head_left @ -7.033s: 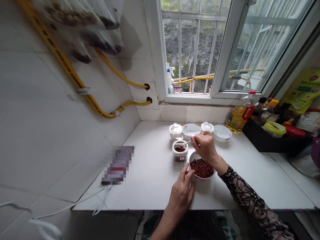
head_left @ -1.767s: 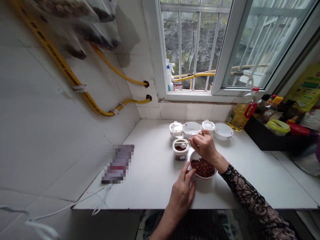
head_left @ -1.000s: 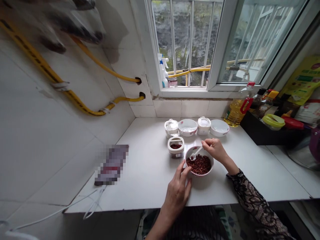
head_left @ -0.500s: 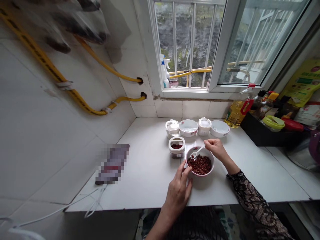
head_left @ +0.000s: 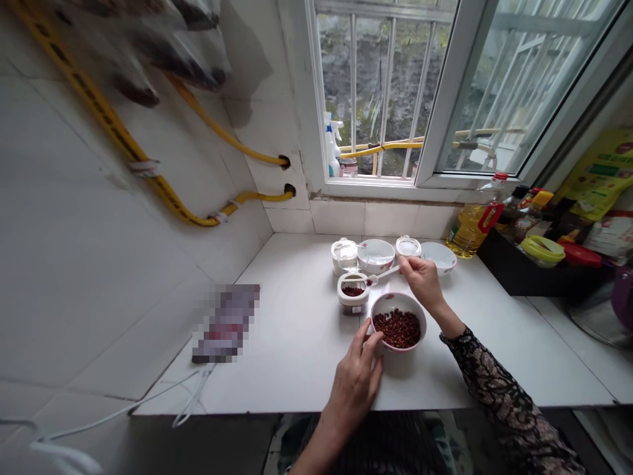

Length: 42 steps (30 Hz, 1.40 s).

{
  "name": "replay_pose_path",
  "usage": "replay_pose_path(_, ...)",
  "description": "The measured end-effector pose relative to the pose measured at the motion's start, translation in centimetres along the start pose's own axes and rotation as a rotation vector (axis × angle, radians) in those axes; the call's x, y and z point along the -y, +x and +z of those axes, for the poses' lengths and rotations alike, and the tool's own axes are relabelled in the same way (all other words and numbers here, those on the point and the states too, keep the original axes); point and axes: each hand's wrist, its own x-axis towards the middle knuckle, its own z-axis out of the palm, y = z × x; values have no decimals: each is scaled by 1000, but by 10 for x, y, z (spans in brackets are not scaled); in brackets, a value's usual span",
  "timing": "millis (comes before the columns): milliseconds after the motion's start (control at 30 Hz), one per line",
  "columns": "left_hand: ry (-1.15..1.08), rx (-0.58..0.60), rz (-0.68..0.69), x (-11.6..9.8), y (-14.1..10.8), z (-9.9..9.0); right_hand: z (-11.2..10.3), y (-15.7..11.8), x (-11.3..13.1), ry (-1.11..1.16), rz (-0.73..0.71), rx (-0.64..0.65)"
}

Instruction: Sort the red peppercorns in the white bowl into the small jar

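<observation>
A white bowl with a pinkish rim holds many small dark red pieces. My left hand rests against its left side, thumb and fingers at the rim. Above and behind the bowl, my right hand pinches the handle of a small white spoon. The spoon's head, with some dark red pieces in it, is by the right rim of a small lidded jar. That jar's lid is raised, and similar red pieces show inside.
Behind stand a white jar, a bowl, another white jar and a second bowl. An oil bottle and a black box of condiments are at right; a blurred packet lies left.
My right hand has lifted the spoon out of the bowl and moved it up and left to the small jar. My left hand stays at the bowl. The view has shifted slightly.
</observation>
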Motion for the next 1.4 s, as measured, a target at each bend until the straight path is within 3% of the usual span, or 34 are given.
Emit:
replay_pose_path(67,-3,-1,-2,0,0,0,9,1,14,-168,-201,-51)
replay_pose_path(167,-1,1,-4,1,1,0,22,-2,29,-398,-547,15)
replay_pose_path(267,6,3,-2,1,1,0,22,-6,33,-484,-681,85)
replay_pose_path(433,25,-6,5,0,1,-1,-9,-8,12,-374,-474,-40)
replay_pose_path(567,16,-4,2,0,1,0,-29,-17,-14,-374,-414,78)
replay_pose_path(700,18,-1,-4,0,0,-1,-24,-28,-27,-468,-437,185)
replay_pose_path(833,17,14,-13,0,0,-2,-10,-33,-26,-421,-393,242)
replay_pose_path(1200,23,12,-6,-1,1,-3,-21,-33,-34,-48,83,193)
replay_pose_path(1400,29,3,0,0,0,-1,-19,-33,-34,18,141,196)
